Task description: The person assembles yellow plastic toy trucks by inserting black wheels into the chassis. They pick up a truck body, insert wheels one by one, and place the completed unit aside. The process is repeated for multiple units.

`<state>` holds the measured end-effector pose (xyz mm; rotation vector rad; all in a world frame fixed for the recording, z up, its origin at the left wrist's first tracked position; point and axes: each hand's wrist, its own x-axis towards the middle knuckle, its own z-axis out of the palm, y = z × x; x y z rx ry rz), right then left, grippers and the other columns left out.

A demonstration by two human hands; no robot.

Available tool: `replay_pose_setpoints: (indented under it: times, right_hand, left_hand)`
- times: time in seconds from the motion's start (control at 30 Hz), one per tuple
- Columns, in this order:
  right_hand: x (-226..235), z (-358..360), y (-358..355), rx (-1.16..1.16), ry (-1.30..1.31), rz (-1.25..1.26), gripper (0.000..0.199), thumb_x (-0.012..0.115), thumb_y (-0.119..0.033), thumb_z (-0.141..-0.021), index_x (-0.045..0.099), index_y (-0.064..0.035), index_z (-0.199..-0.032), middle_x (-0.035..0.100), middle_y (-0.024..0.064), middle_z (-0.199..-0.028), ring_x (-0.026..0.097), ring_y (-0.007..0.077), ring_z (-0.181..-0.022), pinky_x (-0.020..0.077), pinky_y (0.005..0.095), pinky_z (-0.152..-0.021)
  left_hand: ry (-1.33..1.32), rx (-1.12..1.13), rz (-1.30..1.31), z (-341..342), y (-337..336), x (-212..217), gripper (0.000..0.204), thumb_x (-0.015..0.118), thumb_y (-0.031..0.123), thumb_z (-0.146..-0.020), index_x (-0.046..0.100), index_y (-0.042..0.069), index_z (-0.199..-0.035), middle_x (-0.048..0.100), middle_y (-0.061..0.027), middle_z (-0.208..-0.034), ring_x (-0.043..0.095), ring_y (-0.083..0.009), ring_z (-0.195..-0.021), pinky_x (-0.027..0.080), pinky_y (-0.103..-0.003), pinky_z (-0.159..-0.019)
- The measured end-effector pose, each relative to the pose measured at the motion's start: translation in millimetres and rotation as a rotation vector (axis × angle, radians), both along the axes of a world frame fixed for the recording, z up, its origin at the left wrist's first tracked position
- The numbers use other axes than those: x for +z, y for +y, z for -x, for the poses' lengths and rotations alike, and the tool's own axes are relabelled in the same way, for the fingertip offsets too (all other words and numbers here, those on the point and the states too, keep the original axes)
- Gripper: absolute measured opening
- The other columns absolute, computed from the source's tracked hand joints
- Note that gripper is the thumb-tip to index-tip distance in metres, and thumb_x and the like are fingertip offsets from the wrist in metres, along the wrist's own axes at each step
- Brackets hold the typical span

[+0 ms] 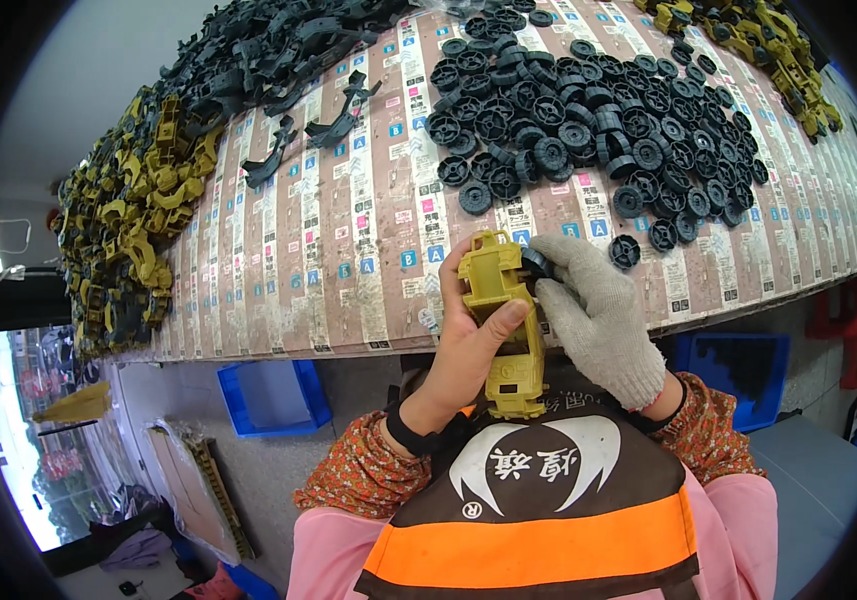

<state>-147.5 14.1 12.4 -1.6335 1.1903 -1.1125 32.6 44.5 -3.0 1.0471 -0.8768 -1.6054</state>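
A yellow plastic toy vehicle chassis [515,375] stands on end above my lap, just off the table's near edge. My bare left hand [468,335] is closed round its left side, with the thumb lying across its face. On the other side, my right hand [588,315], in a grey knit glove, pinches a black toy wheel [536,262] against the upper right edge of the chassis. Whether the wheel is seated on an axle is hidden by the gloved fingers.
Beyond my hands lies a heap of black wheels [588,110] on the patterned table [348,290]. Dark plastic parts [248,60] pile up at the far left beside yellow chassis parts [138,210]. More yellow parts [778,60] lie far right. Blue bins [273,398] stand below the table.
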Motion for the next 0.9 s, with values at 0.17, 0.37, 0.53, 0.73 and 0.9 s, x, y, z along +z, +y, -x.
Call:
replay_pose_setpoints:
  times: [0.17,0.37,0.53,0.73,0.9]
  right_hand:
    - [0,3,7,0.013,0.054,0.007,0.032,0.065,-0.003,-0.096,0.064,0.0008,-0.127,0.072,0.022,-0.1,0.074,0.037,-0.088,0.0584,0.0421,-0.079]
    - [17,15,10,0.084,0.233,-0.02,0.03,0.063,-0.002,-0.092,0.063,0.0015,-0.122,0.071,0.0259,-0.096,0.071,0.0465,-0.091,0.0562,0.0488,-0.075]
    - [25,25,11,0.14,0.142,-0.226,0.033,0.061,0.001,-0.087,0.062,0.0016,-0.12,0.069,0.027,-0.094,0.07,0.049,-0.09,0.0551,0.0513,-0.076]
    - [23,32,23,0.075,0.148,-0.173,0.032,0.06,0.001,-0.085,0.061,0.0029,-0.118,0.068,0.027,-0.093,0.07,0.0476,-0.088,0.0547,0.0493,-0.077]
    - [29,40,25,0.068,0.034,-0.331,0.03,0.059,0.0,-0.086,0.062,0.0033,-0.116,0.068,0.0266,-0.093,0.071,0.0463,-0.089,0.055,0.0464,-0.076]
  left_hand:
    - [-0.128,-0.017,0.113,1,-1,-3,0.084,0.074,0.015,-0.102,0.017,0.015,-0.163,0.049,-0.0112,-0.143,0.056,-0.0202,-0.127,0.049,-0.037,-0.11]
    - [-0.345,-0.141,0.302,2,0,-8,0.091,0.076,0.01,-0.098,0.014,0.01,-0.164,0.041,-0.0146,-0.15,0.052,-0.0226,-0.133,0.046,-0.04,-0.114]
    - [-0.528,-0.245,0.463,2,1,-16,0.095,0.078,0.009,-0.096,0.011,0.009,-0.164,0.043,-0.0202,-0.152,0.06,-0.0321,-0.132,0.049,-0.041,-0.11]
    - [-0.564,-0.377,0.503,5,-7,-8,0.096,0.08,0.008,-0.094,0.013,0.009,-0.163,0.05,-0.0211,-0.147,0.063,-0.0341,-0.13,0.051,-0.043,-0.109]
    - [-0.539,-0.426,0.504,9,-10,-10,0.092,0.08,0.009,-0.094,0.018,0.01,-0.162,0.05,-0.0208,-0.145,0.061,-0.0345,-0.13,0.049,-0.042,-0.11]
